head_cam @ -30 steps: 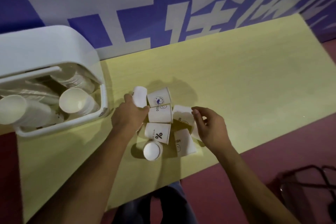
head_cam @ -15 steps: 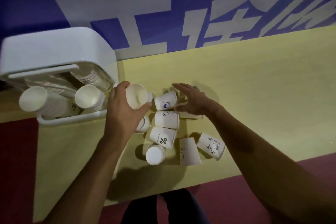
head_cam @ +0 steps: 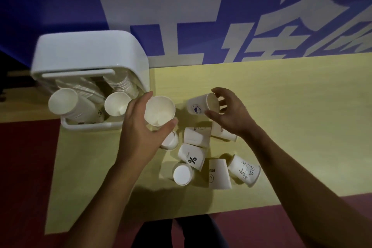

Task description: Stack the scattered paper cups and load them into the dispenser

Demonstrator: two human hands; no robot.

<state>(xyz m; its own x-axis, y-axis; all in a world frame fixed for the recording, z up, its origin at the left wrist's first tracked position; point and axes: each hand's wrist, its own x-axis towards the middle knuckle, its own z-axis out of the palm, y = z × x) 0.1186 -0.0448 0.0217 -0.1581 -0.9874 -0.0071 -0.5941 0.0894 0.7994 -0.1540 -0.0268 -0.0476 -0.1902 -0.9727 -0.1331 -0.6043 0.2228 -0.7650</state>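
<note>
My left hand [head_cam: 141,127] grips a white paper cup [head_cam: 160,110], mouth facing up toward me, just right of the white dispenser [head_cam: 88,56]. My right hand [head_cam: 231,112] holds a second cup with a blue logo [head_cam: 198,104], tipped on its side with its mouth toward my palm, slightly above the table. Several more cups lie scattered below both hands: one with a percent sign [head_cam: 191,156], one upside down [head_cam: 183,173], one with a rabbit drawing [head_cam: 244,170]. Two cup stacks [head_cam: 116,103] lean out of the dispenser's open front.
The yellow table [head_cam: 291,117] stretches right, backed by a blue and white wall banner [head_cam: 201,16]. Its near edge meets dark red floor [head_cam: 281,227]. The dispenser sits at the table's left end.
My right hand has closed on the blue-logo cup and lifted it off the table. My left hand has raised its cup slightly, mouth turned more toward me. The view has shifted.
</note>
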